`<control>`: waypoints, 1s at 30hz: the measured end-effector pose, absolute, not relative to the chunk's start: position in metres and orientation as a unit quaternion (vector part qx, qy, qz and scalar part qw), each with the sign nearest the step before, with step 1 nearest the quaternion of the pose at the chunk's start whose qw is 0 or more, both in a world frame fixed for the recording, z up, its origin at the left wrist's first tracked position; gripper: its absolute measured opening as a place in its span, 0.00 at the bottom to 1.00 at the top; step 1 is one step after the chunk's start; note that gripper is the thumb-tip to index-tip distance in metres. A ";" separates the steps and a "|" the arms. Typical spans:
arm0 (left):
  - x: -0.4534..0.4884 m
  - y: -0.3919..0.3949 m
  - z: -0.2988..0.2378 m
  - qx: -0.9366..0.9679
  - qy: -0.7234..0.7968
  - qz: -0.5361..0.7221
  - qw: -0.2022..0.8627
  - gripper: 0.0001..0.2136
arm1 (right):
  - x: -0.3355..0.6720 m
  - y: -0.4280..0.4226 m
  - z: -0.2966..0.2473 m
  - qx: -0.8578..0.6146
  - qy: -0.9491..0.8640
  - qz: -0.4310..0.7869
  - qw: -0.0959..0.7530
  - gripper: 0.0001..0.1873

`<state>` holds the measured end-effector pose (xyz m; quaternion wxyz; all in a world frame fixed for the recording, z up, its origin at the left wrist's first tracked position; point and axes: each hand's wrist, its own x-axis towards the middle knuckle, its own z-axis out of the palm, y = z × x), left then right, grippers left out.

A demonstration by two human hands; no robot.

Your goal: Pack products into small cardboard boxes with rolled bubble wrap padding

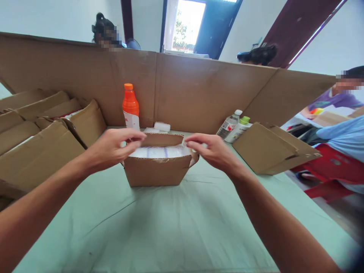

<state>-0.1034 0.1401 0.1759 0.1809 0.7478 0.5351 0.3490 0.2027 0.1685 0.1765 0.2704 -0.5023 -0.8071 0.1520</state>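
Observation:
A small open cardboard box stands on the green cloth in front of me. Inside it lies white packed content with faint purple lines, under or within a clear plastic bag. At the box's left rim, my left hand has its thumb and fingers closed in a pinch on the plastic film, which is hard to see there. My right hand pinches the bag's edge over the right rim. The box's side flaps hang outward, partly behind my hands.
Several open cardboard boxes crowd the left side. Behind my box are an orange bottle and small white packets. Right are a clear bottle, a green-capped white bottle and another carton. A cardboard partition crosses the back; people sit beyond.

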 end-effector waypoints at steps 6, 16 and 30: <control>-0.149 0.065 0.082 0.589 0.620 0.491 0.165 0.24 | 0.247 0.120 0.093 -0.569 -0.688 0.211 0.397 0.16; -0.078 0.109 0.036 0.555 0.575 0.510 0.319 0.31 | 0.200 0.138 0.045 -0.591 -0.677 0.249 0.361 0.23; -0.132 0.028 -0.003 0.421 0.661 0.585 0.210 0.30 | 0.089 0.213 0.017 -0.411 -0.763 0.310 0.390 0.32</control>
